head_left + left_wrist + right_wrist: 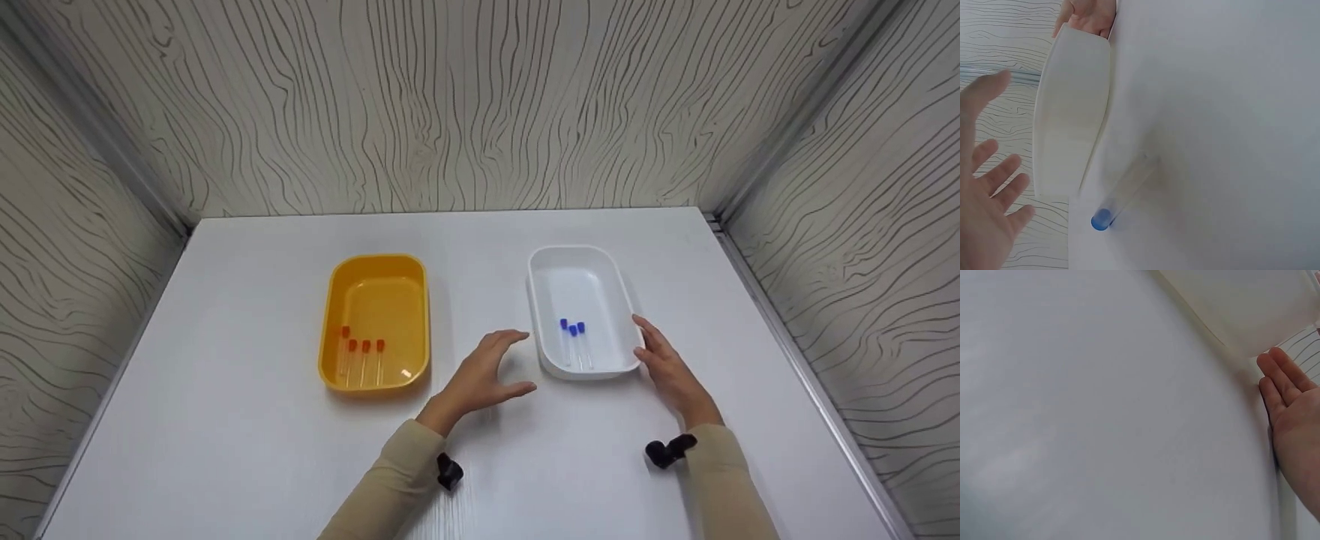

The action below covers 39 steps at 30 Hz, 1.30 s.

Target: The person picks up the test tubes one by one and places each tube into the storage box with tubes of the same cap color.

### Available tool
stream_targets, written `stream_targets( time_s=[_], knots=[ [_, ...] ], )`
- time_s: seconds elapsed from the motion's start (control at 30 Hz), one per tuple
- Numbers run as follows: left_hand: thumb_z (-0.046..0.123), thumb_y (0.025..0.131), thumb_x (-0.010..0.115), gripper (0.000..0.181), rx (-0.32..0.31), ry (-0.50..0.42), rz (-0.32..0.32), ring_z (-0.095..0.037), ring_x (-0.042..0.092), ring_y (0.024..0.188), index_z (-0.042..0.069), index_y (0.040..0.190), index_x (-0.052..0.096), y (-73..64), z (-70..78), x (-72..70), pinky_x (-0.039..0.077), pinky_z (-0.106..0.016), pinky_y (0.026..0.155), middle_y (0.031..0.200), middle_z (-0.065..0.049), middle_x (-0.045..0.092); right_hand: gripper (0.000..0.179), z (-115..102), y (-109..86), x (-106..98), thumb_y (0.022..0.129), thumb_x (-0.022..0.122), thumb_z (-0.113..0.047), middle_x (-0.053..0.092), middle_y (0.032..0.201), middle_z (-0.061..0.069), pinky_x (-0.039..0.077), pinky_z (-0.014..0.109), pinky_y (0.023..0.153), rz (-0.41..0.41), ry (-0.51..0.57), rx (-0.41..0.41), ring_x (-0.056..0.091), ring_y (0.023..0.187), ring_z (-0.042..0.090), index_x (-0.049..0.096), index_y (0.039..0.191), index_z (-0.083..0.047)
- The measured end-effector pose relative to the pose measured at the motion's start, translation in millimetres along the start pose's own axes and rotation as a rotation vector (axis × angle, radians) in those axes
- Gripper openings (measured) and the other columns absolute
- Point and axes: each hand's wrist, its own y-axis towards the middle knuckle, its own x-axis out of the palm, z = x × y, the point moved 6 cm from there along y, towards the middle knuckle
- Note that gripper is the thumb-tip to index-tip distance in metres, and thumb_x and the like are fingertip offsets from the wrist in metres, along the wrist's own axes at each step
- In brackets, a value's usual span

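Note:
A white tray [538, 322] holds three clear tubes with blue caps [573, 330]. My left hand [480, 375] is left of it, fingers and thumb spread apart with nothing between them. At the tray's right rim is my right hand [675, 379], its thumb by the rim and its straight fingers at the outer wall, as the right wrist view also shows. A clear tube with a blue cap [1100, 219] lies on the table near the left hand in the left wrist view; in the head view it is hidden.
On the left stands a yellow tray [386, 307] with several red-capped tubes [366, 364] near its front end. Both trays are on a white table [225, 420]. Wood-patterned panels [442, 105] enclose its back and sides.

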Motion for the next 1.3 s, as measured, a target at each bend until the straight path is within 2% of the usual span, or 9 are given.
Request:
stream_targets(
  time_s=[0.17, 0.37, 0.6, 0.87, 1.07, 1.3],
  knots=[
    [0.044, 0.082, 0.073, 0.073, -0.020, 0.006, -0.009, -0.019, 0.045, 0.136, 0.018, 0.142, 0.042, -7.5, -4.6, -3.9, 0.043, -0.035, 0.113, 0.146, -0.003, 0.047, 0.062, 0, 0.3, 0, 0.101, 0.042, -0.009, -0.013, 0.164, 0.011, -0.016, 0.054, 0.122, -0.008, 0.001, -0.011, -0.020, 0.151, 0.030, 0.013, 0.155, -0.015],
    [0.046, 0.081, 0.073, 0.074, -0.045, -0.026, -0.055, -0.019, 0.045, 0.135, 0.020, 0.142, 0.041, -16.4, -7.7, -3.1, 0.042, -0.037, 0.114, 0.147, -0.001, 0.046, 0.062, 0, 1.6, -1, 0.101, 0.042, -0.007, -0.014, 0.164, 0.012, -0.013, 0.052, 0.123, -0.013, -0.001, -0.023, -0.019, 0.151, 0.030, 0.012, 0.155, -0.016],
    [0.046, 0.078, 0.076, 0.076, -0.029, 0.019, -0.035, -0.021, 0.046, 0.135, 0.018, 0.140, 0.044, -27.6, -14.8, -4.1, 0.043, -0.038, 0.113, 0.146, -0.005, 0.046, 0.062, 0, 2.2, 0, 0.101, 0.043, -0.008, -0.013, 0.163, 0.014, -0.014, 0.054, 0.122, -0.017, -0.003, -0.028, -0.019, 0.151, 0.032, 0.013, 0.155, -0.015],
    [0.048, 0.076, 0.077, 0.080, -0.099, -0.003, -0.063, -0.024, 0.041, 0.140, 0.018, 0.142, 0.043, -36.2, -30.1, -1.6, 0.038, -0.042, 0.117, 0.150, -0.007, 0.042, 0.062, 1, 0.1, -2, 0.101, 0.043, -0.009, -0.013, 0.164, 0.010, -0.017, 0.056, 0.121, -0.002, 0.007, -0.005, -0.020, 0.151, 0.029, 0.015, 0.155, -0.016],
    [0.050, 0.074, 0.078, 0.081, -0.138, -0.007, -0.076, -0.026, 0.040, 0.141, 0.019, 0.141, 0.043, -41.9, -35.8, 0.6, 0.037, -0.044, 0.116, 0.152, -0.007, 0.040, 0.061, 1, 0.6, -2, 0.101, 0.042, -0.007, -0.013, 0.164, 0.013, -0.015, 0.055, 0.122, -0.006, 0.022, -0.014, -0.018, 0.151, 0.031, 0.014, 0.155, -0.016],
    [0.050, 0.073, 0.079, 0.083, -0.105, 0.029, -0.054, -0.028, 0.040, 0.141, 0.016, 0.141, 0.045, -44.2, -39.7, -0.7, 0.038, -0.046, 0.115, 0.151, -0.009, 0.041, 0.062, -1, 0.0, 0, 0.101, 0.041, -0.006, -0.012, 0.164, 0.013, -0.013, 0.054, 0.123, -0.010, 0.025, -0.020, -0.017, 0.152, 0.031, 0.012, 0.155, -0.014]
  ],
)
